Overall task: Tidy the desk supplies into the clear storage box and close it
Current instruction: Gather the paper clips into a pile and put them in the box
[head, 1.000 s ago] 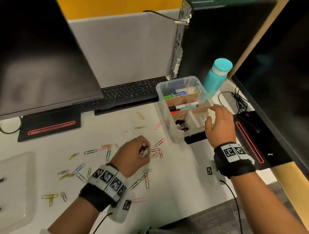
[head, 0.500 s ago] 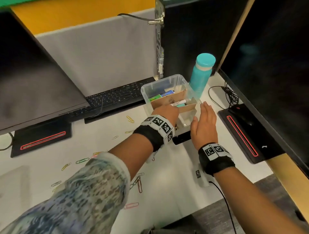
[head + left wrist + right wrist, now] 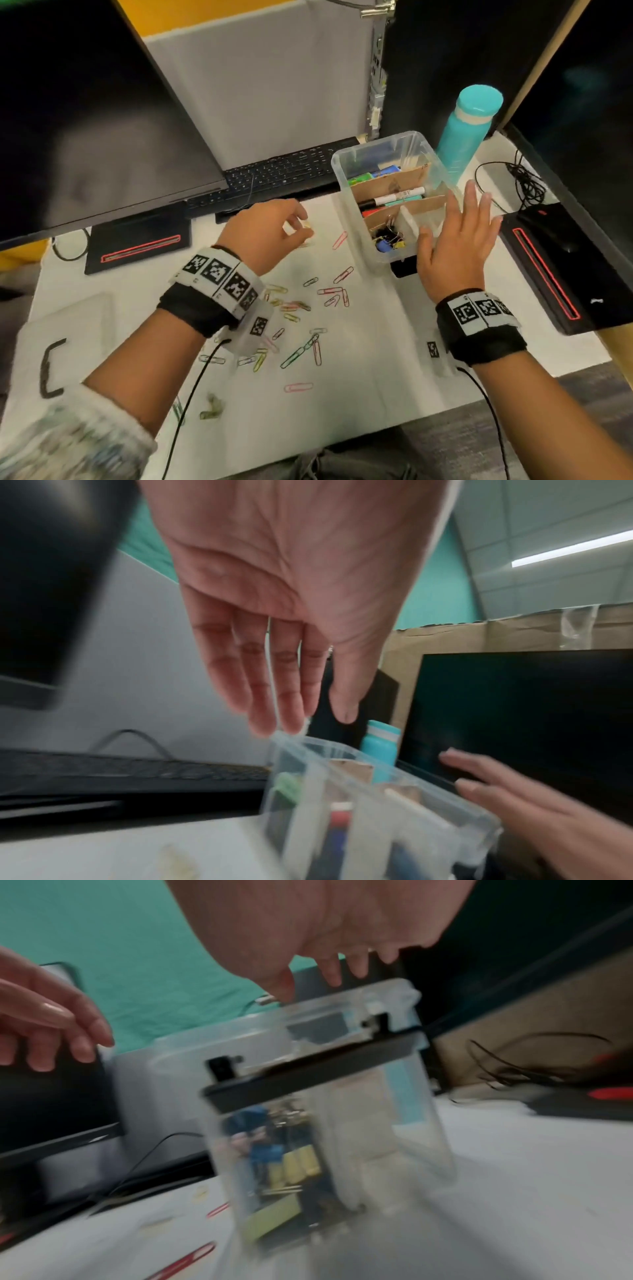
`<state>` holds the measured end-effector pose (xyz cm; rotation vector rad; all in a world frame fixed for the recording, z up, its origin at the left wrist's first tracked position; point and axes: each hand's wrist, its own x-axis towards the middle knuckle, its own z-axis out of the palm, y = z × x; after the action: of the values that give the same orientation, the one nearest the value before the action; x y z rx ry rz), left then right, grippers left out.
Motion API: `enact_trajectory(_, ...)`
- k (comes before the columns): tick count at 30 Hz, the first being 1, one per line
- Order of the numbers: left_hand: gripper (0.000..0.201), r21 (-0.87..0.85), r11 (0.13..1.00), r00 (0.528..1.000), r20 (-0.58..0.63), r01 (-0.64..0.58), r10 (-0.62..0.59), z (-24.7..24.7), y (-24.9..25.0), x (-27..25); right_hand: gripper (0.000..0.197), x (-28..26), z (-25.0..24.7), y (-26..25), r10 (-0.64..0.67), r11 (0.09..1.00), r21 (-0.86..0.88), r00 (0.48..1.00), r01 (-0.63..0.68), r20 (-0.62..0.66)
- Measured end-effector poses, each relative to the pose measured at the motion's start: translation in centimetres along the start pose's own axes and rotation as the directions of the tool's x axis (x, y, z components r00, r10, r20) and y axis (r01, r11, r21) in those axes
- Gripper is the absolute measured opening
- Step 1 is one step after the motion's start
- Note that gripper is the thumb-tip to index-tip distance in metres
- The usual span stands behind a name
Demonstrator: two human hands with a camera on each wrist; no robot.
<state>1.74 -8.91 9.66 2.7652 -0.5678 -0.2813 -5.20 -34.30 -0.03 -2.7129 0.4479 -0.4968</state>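
Observation:
The clear storage box (image 3: 344, 171) stands open at the back right of the desk, split by cardboard dividers. It holds markers (image 3: 399, 197) in the middle and binder clips (image 3: 388, 238) in the near compartment. My left hand (image 3: 298, 222) hovers just left of the box with relaxed fingers and holds nothing; the left wrist view shows its empty palm (image 3: 291, 588) above the box rim (image 3: 342, 750). My right hand (image 3: 459, 219) lies flat with straight fingers against the box's right side. Several coloured paper clips (image 3: 298, 305) lie scattered on the white desk.
The box lid (image 3: 68, 329) with a black latch lies at the left edge. A keyboard (image 3: 284, 171) sits behind my left hand and a teal bottle (image 3: 469, 133) behind the box. Monitors and their bases (image 3: 555, 267) flank the desk, with cables (image 3: 524, 185) at the right.
My left hand carried a binder clip from the paper clips to the box, let it go there and drew back to the left, empty. The right hand stayed beside the box.

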Motion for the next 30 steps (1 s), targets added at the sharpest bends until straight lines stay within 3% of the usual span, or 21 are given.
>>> enact_trajectory(2, 0.022, 0.013, 0.998, 0.998, 0.014, 0.062, -0.062, 0.6, -3.6, -2.4, 0.053, -1.7, -0.2, -2.7, -0.204, 0.977, 0.068, 0.979, 0.204, -0.016)
enact_trajectory(3, 0.021, 0.014, 0.996, 0.996, 0.035, 0.087, -0.087, 1.1, -5.3, -3.6, 0.047, -3.0, 0.1, -4.2, -0.33, 0.938, 0.112, 0.944, 0.329, -0.012)
enact_trajectory(5, 0.018, 0.025, 0.993, 0.989, 0.09, 0.117, -0.118, 2.3, -8.4, -5.9, 0.032, -5.6, 1.5, -6.8, -0.537, 0.831, 0.223, 0.839, 0.51, 0.083)
enact_trajectory(6, 0.017, 0.027, 0.991, 0.984, 0.119, 0.129, -0.131, 2.9, -9.8, -7.1, 0.027, -7.0, 2.4, -7.9, -0.591, 0.797, 0.304, 0.776, 0.521, 0.22)
enact_trajectory(7, 0.017, 0.018, 0.99, 0.979, 0.149, 0.141, -0.142, 3.6, -11.1, -8.4, 0.024, -8.4, 3.1, -9.0, -0.6, 0.798, 0.365, 0.694, 0.481, 0.398)
enact_trajectory(9, 0.018, -0.007, 0.988, 0.963, 0.227, 0.152, -0.146, 5.1, -13.6, -11.0, 0.02, -10.7, 4.8, -10.5, -0.524, 0.843, 0.345, 0.482, 0.413, 0.702)
enact_trajectory(10, 0.02, -0.014, 0.988, 0.95, 0.277, 0.151, -0.141, 5.8, -14.6, -12.2, 0.018, -11.6, 5.5, -10.8, -0.491, 0.845, 0.307, 0.408, 0.437, 0.77)
enact_trajectory(11, 0.022, -0.021, 0.988, 0.935, 0.328, 0.151, -0.136, 6.3, -15.6, -13.5, 0.02, -12.2, 5.9, -11.1, -0.48, 0.836, 0.285, 0.372, 0.469, 0.795)
enact_trajectory(15, 0.032, -0.071, 0.97, 0.873, 0.454, 0.234, -0.178, 7.9, -18.7, -18.7, 0.034, -14.2, 6.1, -10.7, -0.384, 0.882, 0.216, 0.375, 0.418, 0.844)
enact_trajectory(18, 0.039, -0.128, 0.943, 0.828, 0.524, 0.308, -0.2, 9.5, -20.2, -21.5, 0.036, -15.2, 6.2, -10.6, -0.293, 0.927, 0.175, 0.345, 0.332, 0.892)
enact_trajectory(23, 0.047, -0.182, 0.956, 0.857, 0.504, 0.23, -0.11, 11.5, -19.4, -19.9, 0.033, -13.8, 7.5, -13.1, -0.233, 0.968, 0.171, 0.407, 0.183, 0.883)
enact_trajectory(27, 0.038, -0.207, 0.959, 0.891, 0.447, 0.194, -0.084, 11.7, -17.2, -15.8, 0.024, -12.6, 8.2, -15.1, -0.167, 0.984, 0.178, 0.505, 0.026, 0.847)
enact_trajectory(30, 0.032, -0.28, 0.939, 0.921, 0.38, 0.202, -0.085, 10.9, -17.0, -13.7, 0.012, -12.7, 8.5, -15.4, -0.117, 0.99, 0.141, 0.636, 0.014, 0.763)
